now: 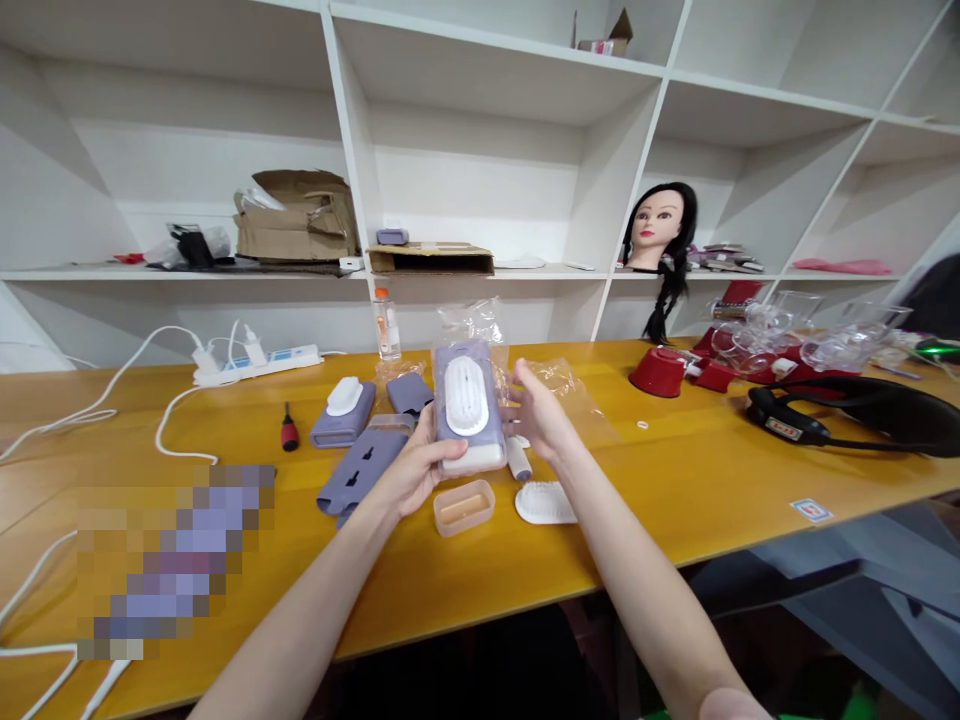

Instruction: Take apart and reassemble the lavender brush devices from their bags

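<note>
Currently the purple case (496, 422) is in the left hand (418, 468), which grips its lower left side, thumb across the front; the right hand (546, 412), fingers loosely spread, is just beside the case's right edge, contact unclear, a translucent tray (465, 524) lying near below

Forearms (322, 600) bare, slim, tapering to narrow wrists (566, 452). Left hand (415, 470), right hand (541, 412) bare too, slender fingers (529, 380). Possible short-sleeve hem (731, 706) by right elbow, too cropped to tell.
</note>
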Demonstrator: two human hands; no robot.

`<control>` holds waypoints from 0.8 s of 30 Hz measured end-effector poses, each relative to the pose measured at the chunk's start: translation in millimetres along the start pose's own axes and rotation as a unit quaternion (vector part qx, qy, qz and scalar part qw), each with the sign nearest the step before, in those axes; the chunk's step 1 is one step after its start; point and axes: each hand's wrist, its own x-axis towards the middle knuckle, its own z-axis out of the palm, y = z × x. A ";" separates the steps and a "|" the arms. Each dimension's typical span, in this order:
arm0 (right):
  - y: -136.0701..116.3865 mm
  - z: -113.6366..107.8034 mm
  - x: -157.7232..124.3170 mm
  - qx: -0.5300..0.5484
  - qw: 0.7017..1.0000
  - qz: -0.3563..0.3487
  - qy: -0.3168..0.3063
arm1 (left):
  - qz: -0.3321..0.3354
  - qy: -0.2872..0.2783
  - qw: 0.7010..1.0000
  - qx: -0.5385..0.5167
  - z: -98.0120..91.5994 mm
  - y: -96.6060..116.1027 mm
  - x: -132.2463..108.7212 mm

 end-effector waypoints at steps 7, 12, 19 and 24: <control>24.9 14.9 14.3 0.159 0.985 0.023 -0.056 | 0.035 0.061 0.998 -0.005 3.7 -4.3 1.6; 25.6 14.9 14.3 0.193 0.980 0.017 -0.037 | 0.018 -0.082 0.996 0.022 0.8 -3.7 -5.6; 25.3 21.0 5.7 0.213 0.976 0.000 -0.037 | 0.187 0.032 0.968 0.164 5.5 -12.0 8.3; 28.9 27.1 -2.9 0.168 0.984 -0.026 -0.057 | 0.240 0.054 0.953 0.176 1.5 -7.9 8.8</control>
